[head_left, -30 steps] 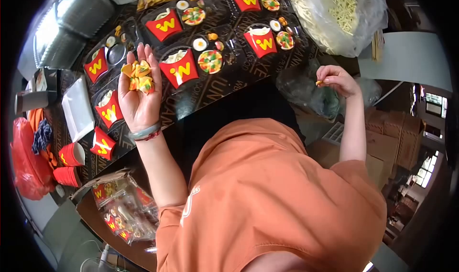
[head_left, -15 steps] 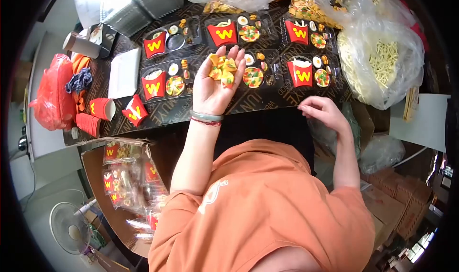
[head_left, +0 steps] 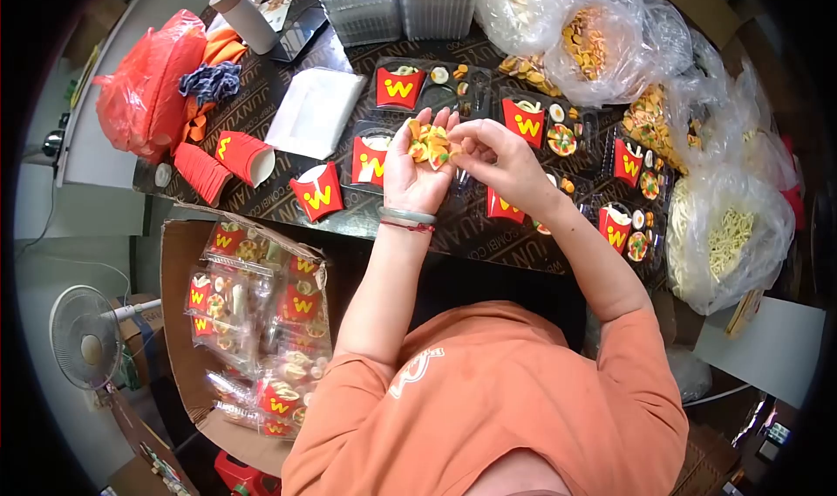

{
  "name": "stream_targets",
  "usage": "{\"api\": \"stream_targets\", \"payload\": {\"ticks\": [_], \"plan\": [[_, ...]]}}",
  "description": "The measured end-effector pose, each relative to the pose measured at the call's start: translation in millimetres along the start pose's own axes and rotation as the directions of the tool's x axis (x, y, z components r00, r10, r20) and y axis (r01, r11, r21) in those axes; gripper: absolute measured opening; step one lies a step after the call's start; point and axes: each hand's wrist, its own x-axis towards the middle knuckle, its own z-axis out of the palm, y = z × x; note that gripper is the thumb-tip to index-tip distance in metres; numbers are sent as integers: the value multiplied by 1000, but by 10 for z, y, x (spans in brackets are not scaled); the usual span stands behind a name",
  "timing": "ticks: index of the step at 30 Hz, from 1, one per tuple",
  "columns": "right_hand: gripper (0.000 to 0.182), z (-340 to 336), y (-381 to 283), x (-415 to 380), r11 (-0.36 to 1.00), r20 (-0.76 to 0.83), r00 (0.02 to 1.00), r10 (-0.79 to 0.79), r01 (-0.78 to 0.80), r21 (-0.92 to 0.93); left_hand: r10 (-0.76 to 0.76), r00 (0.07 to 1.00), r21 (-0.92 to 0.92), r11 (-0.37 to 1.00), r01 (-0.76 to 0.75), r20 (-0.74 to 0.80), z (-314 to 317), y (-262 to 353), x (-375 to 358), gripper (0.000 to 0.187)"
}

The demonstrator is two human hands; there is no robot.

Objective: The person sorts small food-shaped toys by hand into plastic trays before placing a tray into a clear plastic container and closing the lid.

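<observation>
My left hand (head_left: 410,180) is palm up above the table, with a small heap of yellow-orange toy food pieces (head_left: 427,141) cupped in it. My right hand (head_left: 504,158) reaches in from the right, its thumb and fingertips pinched together at the heap's edge; whatever is between them is too small to make out. Below and around both hands lie several clear plastic trays (head_left: 475,104). They contain red fries boxes marked with a yellow W (head_left: 398,88), toy fried eggs (head_left: 556,112) and round toy pizzas (head_left: 561,139). My hands partly cover two trays.
Red fries cartons (head_left: 247,159) and a white stack of sheets (head_left: 316,112) lie left. Stacked clear trays (head_left: 436,6) stand at the back. Bags of toy pieces (head_left: 586,47) and toy fries (head_left: 731,243) line the right. A cardboard box (head_left: 185,365) of packed sets sits below the table's edge.
My right hand has come up from the table's front edge to the heap in my left palm. The camera view has shifted, so the table's contents appear further right and tilted.
</observation>
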Motion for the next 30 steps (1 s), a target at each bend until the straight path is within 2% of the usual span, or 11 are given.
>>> {"api": "stream_targets", "payload": {"ticks": [3,5,11,13,17,19,21,25,27,28,30], "plan": [[17,-26,217,364,944,-25,982,185,-170,282,64,996,-27,997,-66,-55,33,270,105,29],[18,-37,452,623,952,-48,973,227,-212,219,88,994,-8,996,-89,-60,38,427,166,30],[20,129,803,1088,971,-4,985,171,-169,-170,104,993,17,994,-104,-53,-12,599,242,31],[20,153,741,1115,891,46,981,190,-153,-427,108,992,13,994,-107,-59,-25,614,241,30],[18,146,665,1074,810,-12,997,-81,58,-584,55,998,-11,998,-56,-23,-76,625,278,31],[16,120,468,1103,848,-8,994,-109,89,-523,8,1000,40,999,-8,7,-68,594,267,32],[17,99,285,1114,924,122,951,-283,305,-229,11,999,109,994,-6,-47,-11,503,279,33],[15,63,270,1187,886,274,892,-361,420,-199,19,998,154,988,-8,-67,89,305,244,33],[14,-7,295,1167,996,263,962,-73,56,69,27,997,122,992,-18,-72,62,330,248,32],[14,-30,332,1156,965,246,967,61,-121,235,34,995,103,994,-25,-88,11,385,259,32],[18,-87,427,1135,986,185,981,60,-87,142,84,991,55,995,-79,-100,-36,466,274,32]]}}
